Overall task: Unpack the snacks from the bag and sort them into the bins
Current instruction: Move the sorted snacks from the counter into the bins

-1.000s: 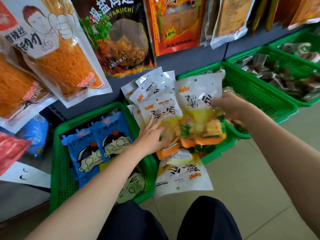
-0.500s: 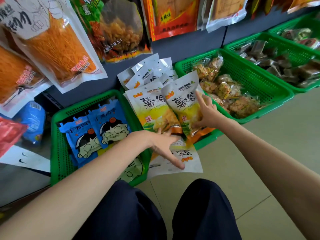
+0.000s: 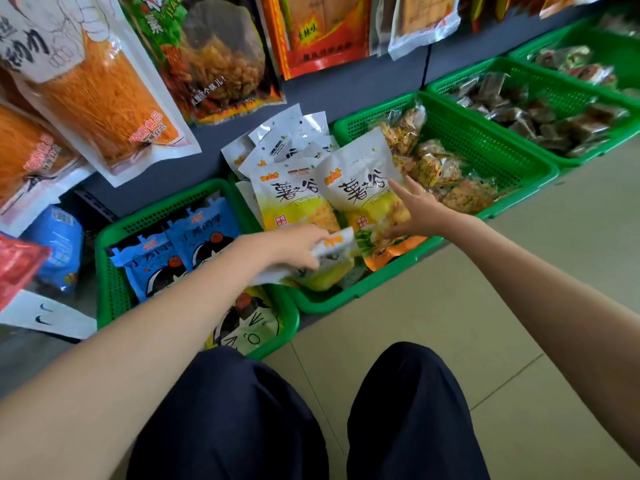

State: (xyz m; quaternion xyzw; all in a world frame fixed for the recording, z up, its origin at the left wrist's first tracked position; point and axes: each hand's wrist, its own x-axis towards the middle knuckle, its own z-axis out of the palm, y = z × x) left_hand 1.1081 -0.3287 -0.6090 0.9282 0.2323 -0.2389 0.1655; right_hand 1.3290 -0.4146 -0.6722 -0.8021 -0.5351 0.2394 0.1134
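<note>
Left hand gripping a white-and-yellow snack pouch low over the middle green bin. Right hand, fingers spread, pressing flat against the upright pouch standing in that same bin. Blue packets in the neighbouring bin.

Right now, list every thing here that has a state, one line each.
left hand: grips a white-and-yellow packet over the middle bin
right hand: open, fingers against an upright packet
middle bin: partly filled with standing packets
left bin: holds blue packets
</note>
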